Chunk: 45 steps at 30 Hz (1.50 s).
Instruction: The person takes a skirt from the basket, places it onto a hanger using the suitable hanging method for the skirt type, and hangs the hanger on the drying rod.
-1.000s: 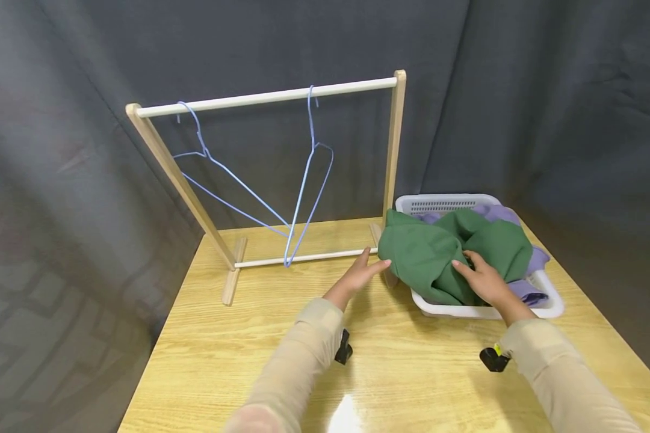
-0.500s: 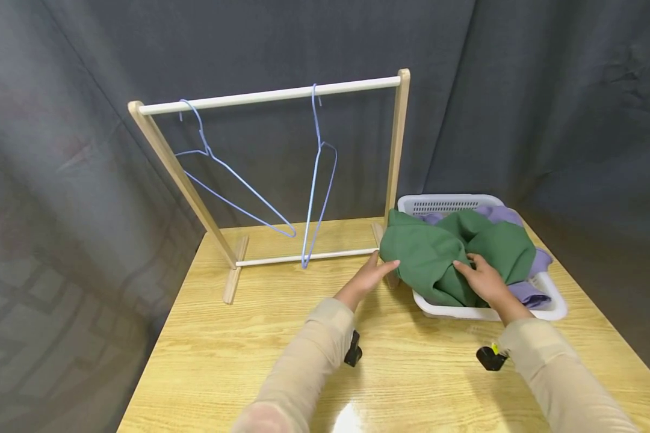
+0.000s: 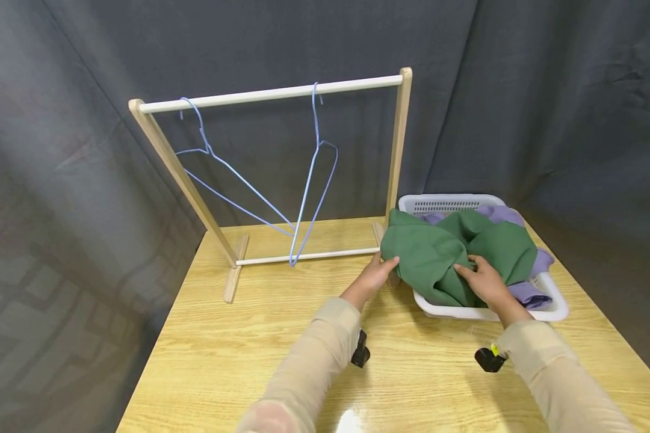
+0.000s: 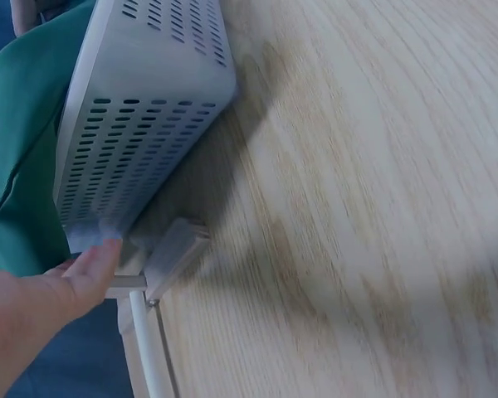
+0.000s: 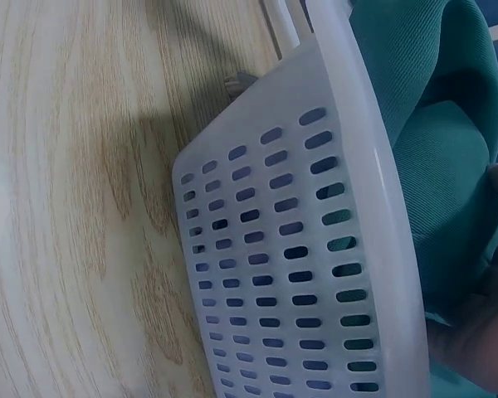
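Note:
A bunched green cloth [image 3: 427, 249] lies over the top of a white plastic basket [image 3: 460, 312], its left part hanging past the rim. My left hand [image 3: 371, 278] is at that left end, thumb extended and fingertips right at the fabric. In the left wrist view the green cloth [image 4: 23, 157] hides part of the fingers of the left hand [image 4: 54, 298]. My right hand [image 3: 487, 282] reaches over the near rim and pinches a fold of the cloth between thumb and fingers. The right wrist view has the right hand [image 5: 481, 332] at its edge, partly cut off.
Purple cloth [image 3: 528, 294] shows under the green one in the basket. Left of it stands a wooden rack [image 3: 398, 144] with a white rail [image 3: 249, 97], close to the left hand. Two blue hangers [image 3: 306, 186] hang there. Dark curtains surround the wooden table [image 3: 216, 361].
My left hand has moved slightly right, and its thumb and fingers have come closer together at the cloth. The right hand has stayed at its fold. The right-hand hanger has swung.

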Available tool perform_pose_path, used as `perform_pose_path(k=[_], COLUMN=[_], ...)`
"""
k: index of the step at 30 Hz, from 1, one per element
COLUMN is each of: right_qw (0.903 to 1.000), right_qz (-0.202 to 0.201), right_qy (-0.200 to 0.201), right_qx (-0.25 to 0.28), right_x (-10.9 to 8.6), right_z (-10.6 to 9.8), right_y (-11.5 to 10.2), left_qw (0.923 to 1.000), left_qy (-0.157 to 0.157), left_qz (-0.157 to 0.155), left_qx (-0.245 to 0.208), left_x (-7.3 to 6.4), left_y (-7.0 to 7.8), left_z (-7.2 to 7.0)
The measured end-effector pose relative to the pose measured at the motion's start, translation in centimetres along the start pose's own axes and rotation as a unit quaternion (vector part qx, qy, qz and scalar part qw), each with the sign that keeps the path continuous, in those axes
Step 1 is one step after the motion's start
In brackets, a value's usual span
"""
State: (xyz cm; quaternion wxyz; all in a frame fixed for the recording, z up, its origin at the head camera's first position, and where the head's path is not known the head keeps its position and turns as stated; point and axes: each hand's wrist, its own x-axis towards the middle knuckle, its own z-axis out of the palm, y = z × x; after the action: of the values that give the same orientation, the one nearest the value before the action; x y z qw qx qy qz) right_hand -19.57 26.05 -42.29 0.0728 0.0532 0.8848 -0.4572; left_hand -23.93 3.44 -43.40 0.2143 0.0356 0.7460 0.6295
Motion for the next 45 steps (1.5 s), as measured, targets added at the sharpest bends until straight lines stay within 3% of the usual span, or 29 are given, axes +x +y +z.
perform_pose_path(k=[3,7,12,17,20,24,26,28,31,34,37,39,41,45], right_qw=[0.9998,0.999,0.9977,0.9963,0.9957,0.9949,0.994,0.9928,0.9906,0.9879,0.9866,0.9861,0.9854,0.9809], right_qz=[-0.003,-0.006,-0.008,-0.014,-0.021,-0.026,-0.026,-0.025,-0.02,-0.015,-0.012,-0.01,-0.005,0.004], right_qy=[0.009,0.026,0.045,0.058,0.063,0.066,0.071,0.075,0.081,0.083,0.09,0.096,0.105,0.115], right_qx=[0.015,0.035,0.051,0.062,0.064,0.072,0.079,0.09,0.108,0.13,0.136,0.135,0.134,0.157], right_x=[0.0,0.0,0.0,0.0,-0.1,-0.2,-0.3,-0.4,-0.5,-0.7,-0.8,-0.8,-0.8,-0.8], right_z=[0.2,0.5,0.7,0.9,0.9,0.9,0.9,0.9,0.8,0.8,0.8,0.7,0.7,0.6], right_y=[0.0,0.0,0.1,0.3,0.3,0.1,-0.1,-0.2,-0.4,-0.6,-0.6,-0.7,-0.7,-0.9], left_qw=[0.9987,0.9928,0.9819,0.9762,0.9756,0.9766,0.9768,0.978,0.9773,0.9756,0.9741,0.9738,0.973,0.9694], left_qy=[0.002,0.006,0.052,0.106,0.128,0.148,0.144,0.138,0.127,0.129,0.128,0.123,0.128,0.13], left_qz=[-0.01,0.001,0.001,-0.005,-0.004,0.007,0.032,0.045,0.03,-0.012,-0.022,-0.025,-0.018,-0.003], left_qx=[-0.05,-0.12,-0.182,-0.189,-0.178,-0.156,-0.155,-0.15,-0.166,-0.177,-0.185,-0.19,-0.192,-0.208], left_x=[0.3,0.4,0.2,-0.7,-0.5,1.0,3.9,5.9,6.6,2.3,-1.2,-2.8,-3.0,-1.2], left_y=[-0.1,-0.1,0.0,1.0,1.0,-0.3,-3.2,-5.1,-5.8,-1.6,1.4,2.8,2.9,1.3], left_z=[0.2,0.8,1.3,1.8,2.3,3.1,3.2,3.2,2.8,2.2,1.7,1.5,1.5,1.7])
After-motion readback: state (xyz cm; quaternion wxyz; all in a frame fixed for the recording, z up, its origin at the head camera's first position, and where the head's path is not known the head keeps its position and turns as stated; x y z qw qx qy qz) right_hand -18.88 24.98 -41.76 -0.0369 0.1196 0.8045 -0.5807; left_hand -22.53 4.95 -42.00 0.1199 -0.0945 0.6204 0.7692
